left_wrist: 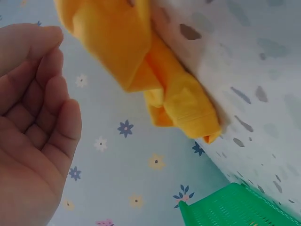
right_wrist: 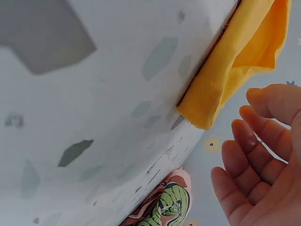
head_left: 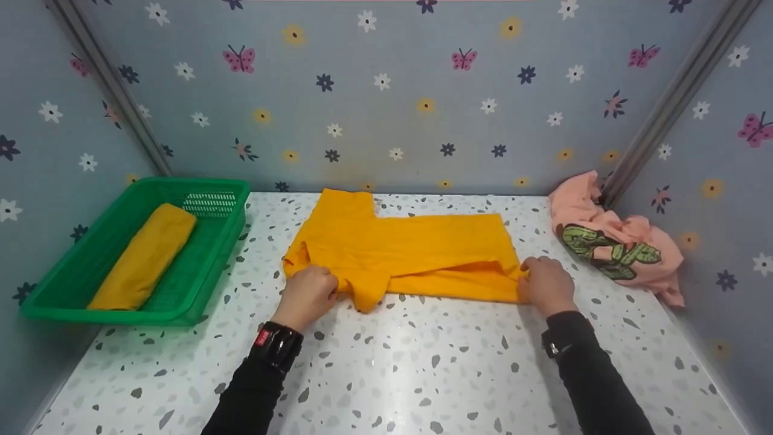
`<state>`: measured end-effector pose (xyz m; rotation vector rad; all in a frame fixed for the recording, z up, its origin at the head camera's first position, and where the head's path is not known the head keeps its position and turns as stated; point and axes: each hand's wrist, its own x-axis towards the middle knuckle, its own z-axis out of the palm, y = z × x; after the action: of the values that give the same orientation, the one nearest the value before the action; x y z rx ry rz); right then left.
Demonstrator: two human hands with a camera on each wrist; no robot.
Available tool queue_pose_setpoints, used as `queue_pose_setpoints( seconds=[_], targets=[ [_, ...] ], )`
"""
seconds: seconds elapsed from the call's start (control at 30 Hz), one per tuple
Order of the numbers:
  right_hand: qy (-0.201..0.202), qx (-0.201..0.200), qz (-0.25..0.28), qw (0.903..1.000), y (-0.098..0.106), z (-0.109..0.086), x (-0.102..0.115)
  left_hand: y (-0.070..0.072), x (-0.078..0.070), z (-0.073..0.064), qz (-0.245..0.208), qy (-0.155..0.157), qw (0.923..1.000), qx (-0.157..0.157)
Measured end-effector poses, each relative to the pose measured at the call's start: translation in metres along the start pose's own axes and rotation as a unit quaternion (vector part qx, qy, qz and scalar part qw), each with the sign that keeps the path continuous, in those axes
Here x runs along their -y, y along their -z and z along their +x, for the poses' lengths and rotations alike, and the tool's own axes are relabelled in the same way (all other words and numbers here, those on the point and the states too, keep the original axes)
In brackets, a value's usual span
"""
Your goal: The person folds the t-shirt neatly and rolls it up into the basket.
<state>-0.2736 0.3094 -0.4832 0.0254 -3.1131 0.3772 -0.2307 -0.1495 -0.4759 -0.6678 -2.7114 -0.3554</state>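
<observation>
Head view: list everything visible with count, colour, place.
garment: 1, yellow, table centre, partly folded
basket: 1, green, table's left side
folded cloth: 1, yellow, in the basket
crumpled cloth: 1, pink with green print, right rear
table: 1, speckled white, below
walls: 3, blue-grey with floral pattern, back and sides
corner strips: 2, grey, between walls
wristbands: 2, black, one per wrist
sleeves: 2, black, both forearms
left hand: 1, bare, garment's left end
right hand: 1, bare, garment's right end

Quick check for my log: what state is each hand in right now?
Left hand: fingers curled beside the yellow cloth; whether it pinches it cannot be told.
Right hand: open, beside the cloth's edge, holding nothing.
</observation>
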Motion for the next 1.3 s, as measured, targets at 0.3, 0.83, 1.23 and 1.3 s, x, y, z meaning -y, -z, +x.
queue_pose_setpoints(
  seconds=[0.3, 0.83, 1.23, 1.3],
  targets=[
    [0.040, 0.001, -0.001, 0.9992, -0.007, 0.001, -0.003, -0.019, 0.005, -0.006, 0.041, 0.016, 0.9981, 0.042],
    [0.026, 0.062, -0.019, 0.9975, -0.005, 0.006, -0.001, -0.028, 0.010, -0.001, 0.025, 0.047, 0.9951, 0.083],
    [0.002, 0.071, -0.025, 0.9972, -0.009, 0.009, 0.001, -0.032, 0.012, 0.003, 0.019, 0.035, 0.9966, 0.072],
    [0.002, 0.075, -0.026, 0.9968, -0.010, 0.010, 0.001, -0.033, 0.013, 0.003, 0.020, 0.038, 0.9963, 0.074]
  ],
)
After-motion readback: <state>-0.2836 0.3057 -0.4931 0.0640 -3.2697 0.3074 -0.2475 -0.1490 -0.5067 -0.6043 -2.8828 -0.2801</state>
